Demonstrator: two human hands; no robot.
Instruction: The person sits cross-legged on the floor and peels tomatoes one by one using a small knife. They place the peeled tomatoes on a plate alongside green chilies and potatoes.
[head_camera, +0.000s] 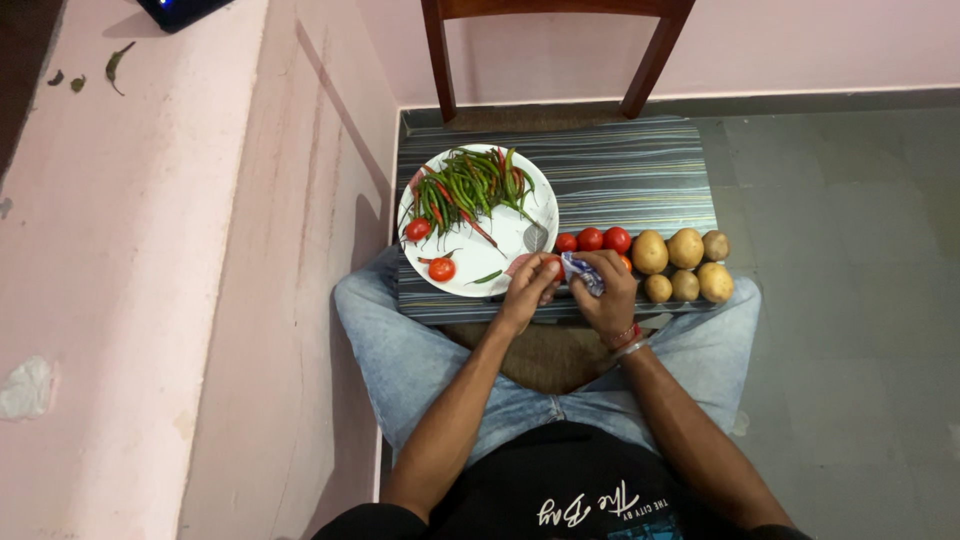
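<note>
On a striped grey-and-blue mat (620, 170) laid over the floor, both hands meet just below the edge of a round white plate (520, 235). Left hand (529, 290) is curled, its fingertips closed on a small red tomato (553, 268) that shows only as a sliver between the fingers. Right hand (607, 295) is closed around a crumpled blue-and-white cloth (580, 272) and presses it against that same tomato — the two hands touch at the fruit. A red thread band and a thin bangle sit on the right wrist.

The plate carries a heap of long green and red chilli peppers (468, 190) on its upper half, two more red tomatoes (430, 250) lower left, one loose green chilli near the bottom rim, and a metal spoon (536, 236) lying at the right side. Just beside the plate, a short row of three red tomatoes (591, 240) rests on the mat, touching one another. Next to them, six pale brown potatoes (685, 265) lie in two rows.

The person sits cross-legged in light blue jeans (400, 350) and a black shirt, knees on either side of the mat. Behind the mat stand the legs of a dark wooden chair (440, 60) — against a pink wall. A pink ledge (150, 250) runs along the left
</note>
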